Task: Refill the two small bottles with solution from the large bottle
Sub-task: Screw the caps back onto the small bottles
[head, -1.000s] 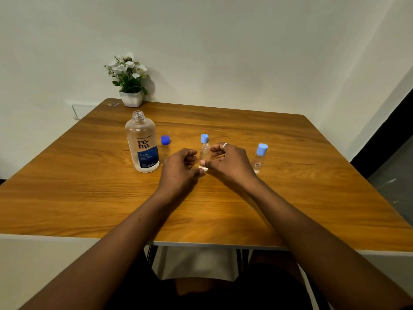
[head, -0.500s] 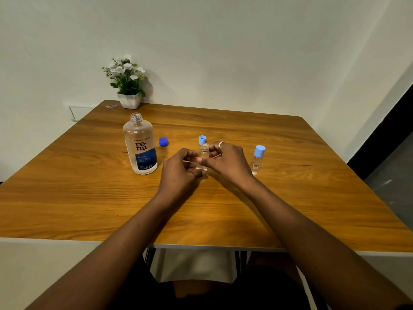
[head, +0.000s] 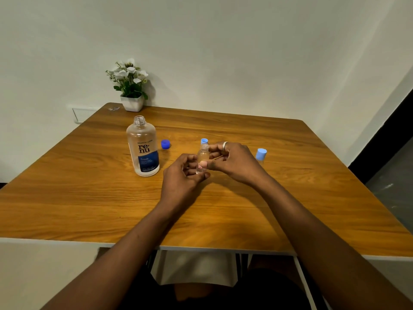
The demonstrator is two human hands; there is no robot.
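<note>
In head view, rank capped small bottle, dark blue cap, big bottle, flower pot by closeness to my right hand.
1. Capped small bottle, right of the right hand.
2. Dark blue cap, left.
3. Big bottle, farther left.
4. Flower pot, far corner.

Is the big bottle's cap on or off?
Off. The large bottle has a bare threaded neck, and a dark blue cap lies on the table beside it.
</note>
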